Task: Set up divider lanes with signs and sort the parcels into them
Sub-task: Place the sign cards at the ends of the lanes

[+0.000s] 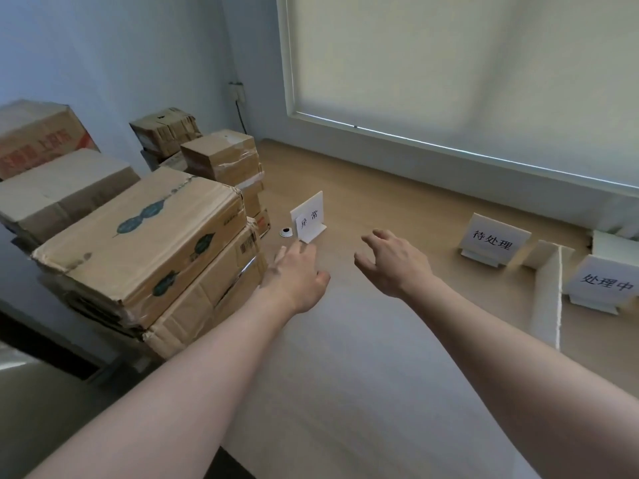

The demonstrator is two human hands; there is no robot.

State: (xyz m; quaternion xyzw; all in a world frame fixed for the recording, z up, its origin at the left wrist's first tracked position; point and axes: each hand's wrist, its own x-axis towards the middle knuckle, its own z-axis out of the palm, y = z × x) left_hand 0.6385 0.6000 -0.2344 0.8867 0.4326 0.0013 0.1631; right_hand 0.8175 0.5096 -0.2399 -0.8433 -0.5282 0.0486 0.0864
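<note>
Both arms reach out over the wooden table (397,202). Left hand (297,274) with fingers extended, tips just at the foot of a white sign (308,216); contact unclear from this angle. Right hand (394,264) hovers, fingers spread and loosely bent, holding nothing. Second sign (492,238) and third sign (601,283) stand to the right, a white divider (548,292) between them. Stacked cardboard parcels (145,243) crowd the left edge. Small round white object (286,231) beside the first sign.
</note>
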